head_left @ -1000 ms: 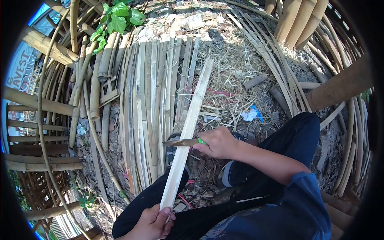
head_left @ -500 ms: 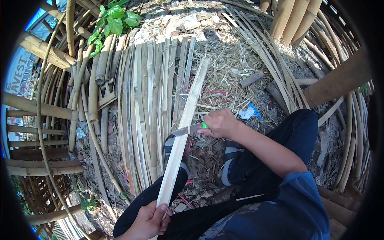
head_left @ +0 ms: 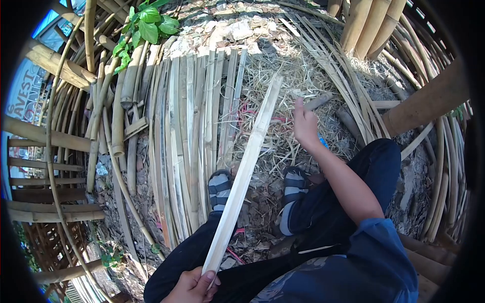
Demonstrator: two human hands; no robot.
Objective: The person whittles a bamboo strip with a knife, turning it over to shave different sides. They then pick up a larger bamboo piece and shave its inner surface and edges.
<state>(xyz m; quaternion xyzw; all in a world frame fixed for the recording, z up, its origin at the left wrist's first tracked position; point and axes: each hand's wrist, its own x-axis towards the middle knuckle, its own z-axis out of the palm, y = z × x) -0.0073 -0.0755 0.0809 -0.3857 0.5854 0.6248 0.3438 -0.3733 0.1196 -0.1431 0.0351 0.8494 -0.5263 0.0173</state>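
Note:
A long, pale split bamboo strip (head_left: 237, 189) slants up from my lap, its far end over the shavings. My left hand (head_left: 194, 287) is closed around its near end, thumb on top. My right hand (head_left: 305, 126) is raised to the right of the strip, apart from it, with fingers curled and thumb pointing up. The green-handled knife it held half a second ago is hidden behind the hand in this view, so its blade cannot be made out.
Several split bamboo strips (head_left: 189, 136) lie side by side on the ground at left. Shavings (head_left: 275, 63) cover the ground ahead. Thinner strips (head_left: 336, 65) and thick bamboo poles (head_left: 371, 25) stand or lie at right. My sandalled feet (head_left: 220, 189) are below the strip. A leafy plant (head_left: 147, 25) grows at upper left.
My right hand has moved up and right, off the strip, where the knife blade lay across it. The strip's far end has swung right; my left hand still grips it.

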